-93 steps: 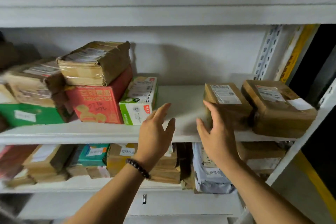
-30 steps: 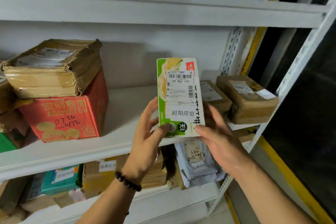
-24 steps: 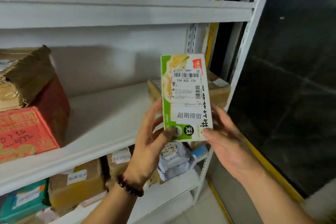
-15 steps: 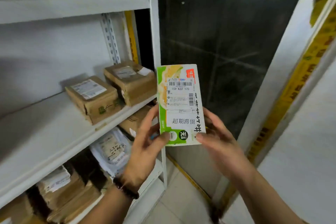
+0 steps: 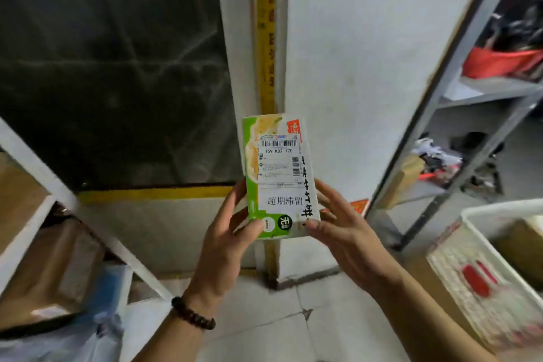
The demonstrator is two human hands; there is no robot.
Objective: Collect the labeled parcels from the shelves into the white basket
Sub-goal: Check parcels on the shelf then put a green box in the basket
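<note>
I hold the green-and-white parcel (image 5: pixel 279 176) upright at centre, left hand (image 5: pixel 223 247) and right hand (image 5: pixel 343 232) each pinching a lower edge, probably so its barcode label faces me, with the white basket (image 5: pixel 470 279) near right.

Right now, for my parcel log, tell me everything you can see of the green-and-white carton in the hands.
The green-and-white carton, seemingly cardboard, is held upright before a white wall. A white shipping label with barcodes and "159 K02 170" covers its face. The left hand and right hand pinch its lower corners.
</note>
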